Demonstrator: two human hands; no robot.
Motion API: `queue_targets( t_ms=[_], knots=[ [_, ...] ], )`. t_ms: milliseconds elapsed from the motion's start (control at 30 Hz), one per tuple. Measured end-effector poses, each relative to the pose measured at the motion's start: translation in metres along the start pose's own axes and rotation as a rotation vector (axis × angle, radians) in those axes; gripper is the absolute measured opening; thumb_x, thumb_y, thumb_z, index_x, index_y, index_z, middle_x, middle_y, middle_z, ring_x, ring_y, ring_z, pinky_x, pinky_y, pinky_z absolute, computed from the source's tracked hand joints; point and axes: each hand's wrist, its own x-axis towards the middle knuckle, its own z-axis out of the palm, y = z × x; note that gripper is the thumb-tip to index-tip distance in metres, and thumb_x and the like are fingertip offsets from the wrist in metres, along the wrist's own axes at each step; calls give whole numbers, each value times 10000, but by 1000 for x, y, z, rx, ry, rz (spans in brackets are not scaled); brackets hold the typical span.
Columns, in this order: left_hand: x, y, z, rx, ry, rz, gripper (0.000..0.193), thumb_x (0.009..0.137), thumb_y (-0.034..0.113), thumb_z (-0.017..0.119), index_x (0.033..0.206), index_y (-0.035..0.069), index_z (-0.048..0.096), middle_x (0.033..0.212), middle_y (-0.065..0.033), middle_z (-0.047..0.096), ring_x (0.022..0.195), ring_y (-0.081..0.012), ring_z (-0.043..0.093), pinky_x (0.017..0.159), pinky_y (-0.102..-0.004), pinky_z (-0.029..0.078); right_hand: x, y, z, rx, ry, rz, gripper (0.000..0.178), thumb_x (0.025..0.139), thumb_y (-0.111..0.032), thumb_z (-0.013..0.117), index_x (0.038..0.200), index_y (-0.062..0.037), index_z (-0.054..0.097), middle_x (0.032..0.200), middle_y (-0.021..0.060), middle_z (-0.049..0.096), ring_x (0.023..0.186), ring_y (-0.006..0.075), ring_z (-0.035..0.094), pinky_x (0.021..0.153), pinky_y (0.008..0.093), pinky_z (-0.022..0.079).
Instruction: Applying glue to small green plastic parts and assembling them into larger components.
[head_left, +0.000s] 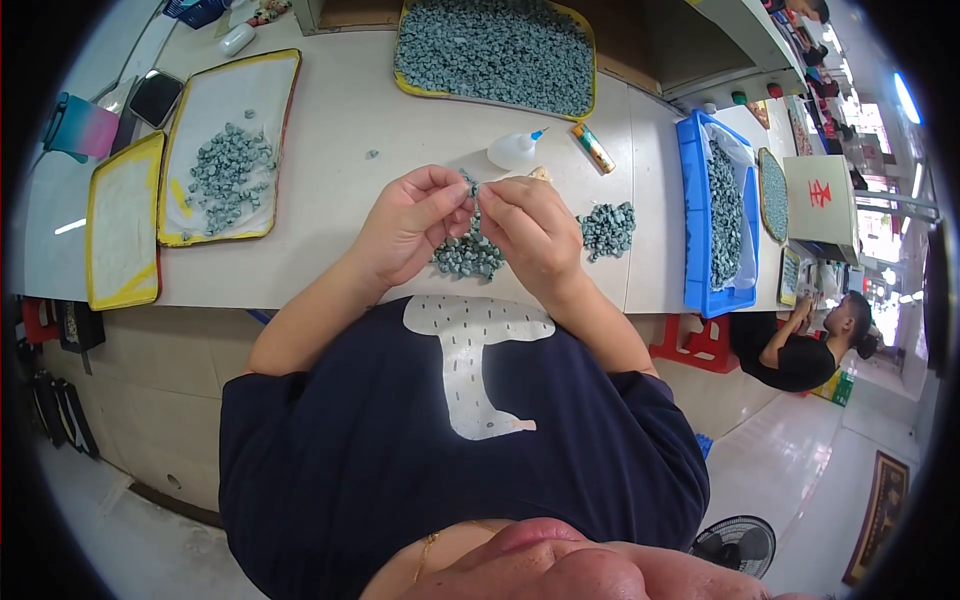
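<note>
Room: bright workshop with a pale floor point(760, 450); a seated co-worker point(790, 350) and a black fan point(735, 547) are well to the right of and below the squeeze bottle point(513, 152).
Desk: pale and smooth, its bare surface point(330, 130) running left of the bottle.
Trays: beyond the bottle, a yellow-rimmed full tray point(399, 82); well to its left, a paper-lined tray point(265, 75) and a yellow-edged board point(125, 220).
Blue crate: right of the bottle, plastic-lined, holding more pieces point(724, 215).
Tube: yellow-orange tube point(594, 148), just right of the bottle.
Fingers: the left hand point(415, 215) and right hand point(535, 225) pinch one small grey-green piece point(472, 187), nearer the wearer than the bottle and slightly left of it.
Heaps: left heap point(468, 258) and right heap point(608, 231), both nearer the wearer than the bottle.
Hidden: fingertips cover much of the held piece; the hands mask part of the left heap; a tan object point(541, 173) beside the bottle is unclear.
Cut off: shelving point(700, 60) beyond the bottle, by the upper edge.
Blurred: the room's far right, in glare.
</note>
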Motion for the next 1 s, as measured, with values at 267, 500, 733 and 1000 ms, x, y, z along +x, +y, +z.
queue_targets(
  t_ms=[267,500,733,1000],
  knots=[
    [-5,2,5,170,17,130,96,910,33,587,997,-7,584,847,-57,624,718,-124,570,693,-229,482,-5,7,11,160,88,1,254,620,112,726,841,33,630,863,134,641,772,265,645,662,323,529],
    [-13,3,21,1135,75,856,116,820,-49,644,926,-11,615,850,-93,635,704,-151,592,616,-252,482,-14,-2,8,287,141,194,235,678,125,712,880,21,653,907,143,676,774,210,662,632,269,545],
    [-5,3,30,1303,2,1143,150,755,-61,677,883,-2,625,825,-100,636,679,-185,597,586,-270,479,-16,0,3,309,131,232,237,700,117,702,909,11,670,920,127,690,792,184,671,628,252,549],
    [-17,-2,22,1285,193,409,129,780,-3,665,906,1,637,806,-107,642,689,-243,613,613,-283,487,-21,19,-23,249,-324,506,107,773,14,683,880,13,682,885,98,695,745,164,659,657,242,517]
  ],
)
